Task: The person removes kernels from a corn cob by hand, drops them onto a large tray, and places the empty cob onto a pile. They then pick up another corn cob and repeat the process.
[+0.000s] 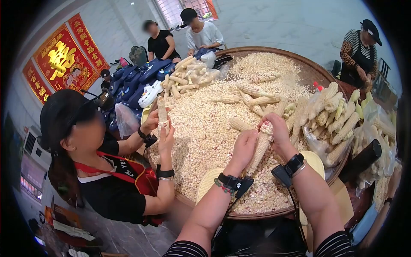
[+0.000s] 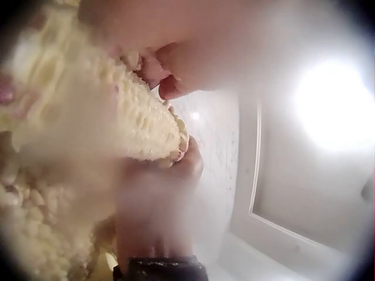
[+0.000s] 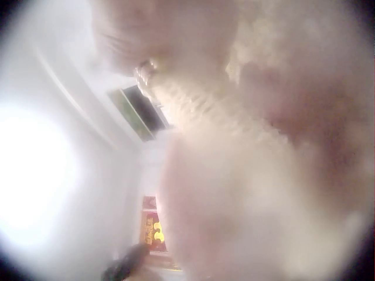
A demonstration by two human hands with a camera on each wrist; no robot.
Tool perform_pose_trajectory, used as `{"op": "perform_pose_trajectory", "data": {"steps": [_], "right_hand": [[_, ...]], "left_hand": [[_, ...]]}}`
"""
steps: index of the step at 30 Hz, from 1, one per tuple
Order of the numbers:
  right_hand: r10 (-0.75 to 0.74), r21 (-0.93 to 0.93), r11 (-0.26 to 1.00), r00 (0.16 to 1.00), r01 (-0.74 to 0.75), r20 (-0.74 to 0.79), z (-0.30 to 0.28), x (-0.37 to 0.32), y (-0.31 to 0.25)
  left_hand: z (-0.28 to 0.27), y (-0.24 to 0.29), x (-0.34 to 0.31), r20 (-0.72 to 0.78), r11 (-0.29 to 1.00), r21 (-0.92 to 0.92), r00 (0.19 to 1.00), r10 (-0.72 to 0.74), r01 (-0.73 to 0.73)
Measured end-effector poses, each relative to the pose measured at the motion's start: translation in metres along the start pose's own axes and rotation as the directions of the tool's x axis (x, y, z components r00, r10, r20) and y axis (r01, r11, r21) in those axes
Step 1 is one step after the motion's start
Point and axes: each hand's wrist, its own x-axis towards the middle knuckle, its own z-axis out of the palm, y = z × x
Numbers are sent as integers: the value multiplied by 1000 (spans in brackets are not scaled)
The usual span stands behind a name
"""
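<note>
A mostly stripped corn cob [image 1: 260, 150] is held between both hands above the loose kernels, some kernels left at its top end. My left hand [image 1: 244, 150] curls round its left side; my right hand [image 1: 276, 130] grips near the top end from the right. In the left wrist view the cob [image 2: 135, 117] shows bare rows and a rim of kernels at its tip, the right hand [image 2: 167, 175] against it. The right wrist view is blurred, with the cob [image 3: 199, 108] between the hands.
Loose kernels [image 1: 205, 128] fill a large round tray [image 1: 319, 68]. Several cobs [image 1: 252, 100] lie on them, stripped cobs [image 1: 188, 77] are heaped at the back left, and bagged corn [image 1: 338, 115] stands at the right. A person [image 1: 115, 171] at the left holds another cob [image 1: 162, 113].
</note>
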Motion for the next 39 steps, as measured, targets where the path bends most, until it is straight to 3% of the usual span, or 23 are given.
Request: {"op": "perform_pose_trajectory", "data": {"steps": [1, 3, 4, 6, 9, 14, 17, 20, 22, 23, 25, 26, 31, 37, 38, 39], "right_hand": [[3, -2, 1000, 1000, -3, 3, 0, 0, 1], [-69, -17, 997, 997, 69, 32, -1, 1, 1], [-68, -20, 997, 997, 68, 32, -3, 0, 1], [-100, -24, 995, 995, 100, 14, -1, 1, 1], [-68, 23, 998, 996, 67, 54, 1, 0, -1], [-110, -57, 992, 991, 114, 70, -6, -2, 6], [-116, -69, 990, 991, 120, 59, 1, 2, 4], [-38, -77, 996, 998, 41, 45, 3, -3, -3], [-183, -98, 977, 980, 189, 73, 0, 0, 4], [-181, -97, 977, 981, 188, 72, -2, -2, 4], [-137, -121, 982, 989, 143, 55, 3, -3, 2], [-88, -115, 989, 995, 94, 51, 2, -1, 3], [-165, -180, 966, 979, 184, 117, 2, -3, 4], [-133, -136, 980, 986, 146, 98, 7, -8, -3], [-96, -108, 989, 993, 102, 63, 8, -8, -4], [-107, -115, 987, 992, 114, 69, 8, -5, -4]], "left_hand": [[-1, 3, -2, -4, 1000, -1, 1000, -1, 1], [0, 14, -6, 8, 959, 192, 978, 211, -208], [3, 19, -9, 6, 960, 190, 978, 210, -207], [5, 26, -11, -27, 778, 517, 902, 432, -357], [9, 23, -13, -45, 698, 673, 929, 366, -243], [14, 25, -19, -52, 769, 620, 970, 237, -155], [10, 27, -14, -22, 788, 578, 961, 275, -212], [17, 36, -19, -19, 727, 638, 939, 344, -253], [13, 48, -21, -57, 797, 517, 916, 396, -312], [14, 48, -22, -57, 797, 518, 917, 395, -311], [9, 53, -19, -129, 952, 297, 985, 118, -75], [11, 57, -20, -213, 938, 305, 949, 233, -162], [6, 52, -19, -285, 943, 322, 942, 178, -81], [16, 49, -23, -131, 914, 345, 954, 271, -213], [15, 49, -22, -56, 929, 348, 987, 153, -124], [15, 49, -20, -58, 930, 342, 984, 166, -137]]}}
